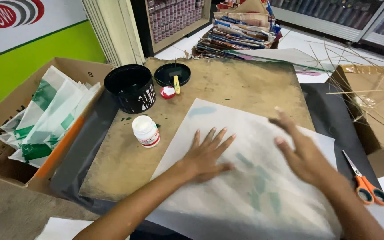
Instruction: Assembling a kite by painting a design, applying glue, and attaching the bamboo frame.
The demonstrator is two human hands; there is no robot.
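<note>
Work surface: a worn brown board [245, 84], stained with green spots, lying on a dark sheet [81, 155] spread over the floor. A large white sheet of paper [227, 129] lies across the near right part of the board, overhanging its near edge; faint blue-green patches show through the paper.

Left hand [207, 153]: flat on the paper near its middle, palm down, fingers spread wide, holding nothing. Right hand [301, 153]: blurred, open with fingers extended, over the right part of the paper; whether it touches the paper cannot be told. It grips nothing.

On the board, far left: a black tub [130, 89], open, with its black lid [172, 73] just beside it to the right. A yellow tool [176, 84] rests at the lid's near edge, next to a small red-and-white cap [168, 92]. A small white jar [146, 131] stands nearer, apart from the paper's left edge.

Surroundings: orange-handled scissors [364, 182] lie on the dark sheet right of the paper. A cardboard box [5, 124] at left holds white-and-green bags [50, 120]. A second cardboard box [370, 102] at right has thin sticks [356, 58] across it. A stack of magazines [241, 31] sits beyond the board. The far wall is green and white [32, 49]; shelves [174, 18] and glass-fronted coolers [334, 15] stand behind.
</note>
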